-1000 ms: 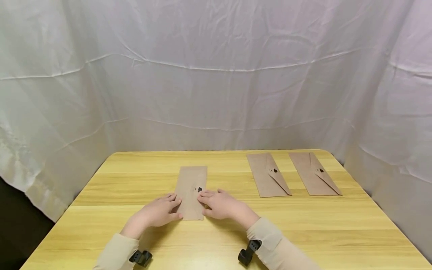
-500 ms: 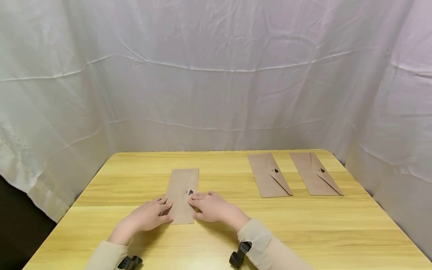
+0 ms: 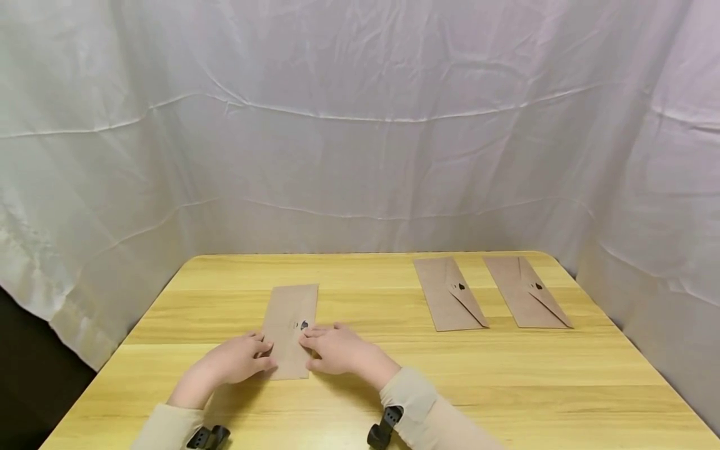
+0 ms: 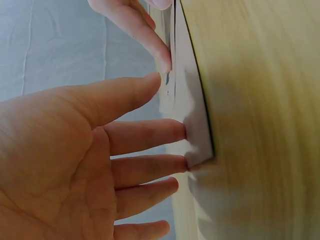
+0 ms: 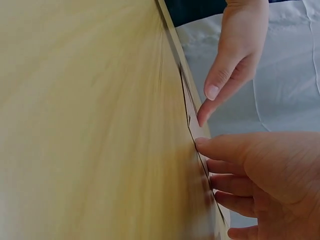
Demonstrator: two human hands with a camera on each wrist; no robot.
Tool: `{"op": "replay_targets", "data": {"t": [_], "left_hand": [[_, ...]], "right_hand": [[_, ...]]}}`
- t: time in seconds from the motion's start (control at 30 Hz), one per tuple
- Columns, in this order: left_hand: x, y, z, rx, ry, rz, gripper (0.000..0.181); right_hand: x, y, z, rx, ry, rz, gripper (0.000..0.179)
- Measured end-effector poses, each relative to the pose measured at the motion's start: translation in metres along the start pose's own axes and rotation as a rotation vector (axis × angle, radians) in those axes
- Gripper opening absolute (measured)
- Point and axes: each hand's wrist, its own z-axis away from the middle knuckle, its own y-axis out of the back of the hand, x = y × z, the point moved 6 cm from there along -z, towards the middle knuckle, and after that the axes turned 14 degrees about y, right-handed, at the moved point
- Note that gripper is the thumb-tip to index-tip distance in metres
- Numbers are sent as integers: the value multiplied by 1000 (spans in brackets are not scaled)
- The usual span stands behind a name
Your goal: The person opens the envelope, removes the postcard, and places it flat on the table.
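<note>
A brown paper envelope [image 3: 290, 312] with a small dark print lies flat on the wooden table, left of the middle. At its left edge my left hand [image 3: 233, 359] rests its fingertips, the fingers fairly straight. My right hand [image 3: 340, 350] touches the opposite edge, fingertips just below the dark print. In the left wrist view the fingers of the left hand [image 4: 100, 145] are spread, their tips at the envelope [image 4: 192, 100]. The right wrist view has the right hand [image 5: 260, 175] with its extended fingers along the envelope's edge.
Two more brown envelopes, one [image 3: 447, 300] beside the other [image 3: 523, 297], lie at the back right with their flaps folded down. Pale curtains [image 3: 360, 156] hang behind and at both sides of the table [image 3: 478, 387]. Each wrist wears a black strap device [image 3: 385, 428].
Both hands have slid the envelope leftward and slightly nearer over the table, keeping their places at its two edges. The other two envelopes have stayed put.
</note>
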Motion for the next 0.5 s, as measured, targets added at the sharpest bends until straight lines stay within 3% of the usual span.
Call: {"op": "replay_targets", "data": {"t": [0.17, 0.33, 0.5], "left_hand": [[-8, 5, 3, 1, 25, -5, 46], [-13, 11, 3, 55, 19, 2, 22], [-15, 14, 1, 123, 21, -51, 37]], "right_hand": [[-9, -1, -10, 11, 4, -27, 56], [-15, 0, -17, 18, -5, -21, 55], [-18, 2, -21, 14, -22, -18, 56]]}}
